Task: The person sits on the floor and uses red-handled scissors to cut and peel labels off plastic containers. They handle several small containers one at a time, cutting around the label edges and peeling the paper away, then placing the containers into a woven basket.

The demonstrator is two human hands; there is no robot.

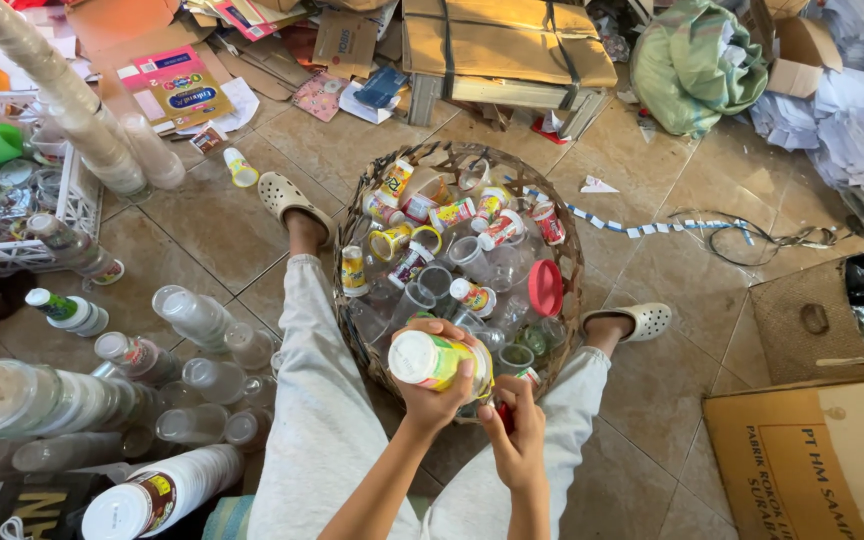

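My left hand (440, 392) grips a small plastic cup (436, 360) with a yellow-green label and a white foil lid, held on its side over the near rim of a woven basket (354, 215). Just below and to the right, my right hand (518, 432) is closed with a small red object pinched between its fingers, close to the cup's base. The basket sits between my legs and holds several clear plastic cups, labelled cups and a red lid (545, 287). My legs in light grey trousers and cream clogs flank it.
Long stacks of nested clear cups (82, 100) lie at the left, with more stacks near my left knee. A white wire rack (77, 205) stands at far left. Cardboard boxes (802, 450), flattened cartons, paper piles and a green sack (692, 60) ring the tiled floor.
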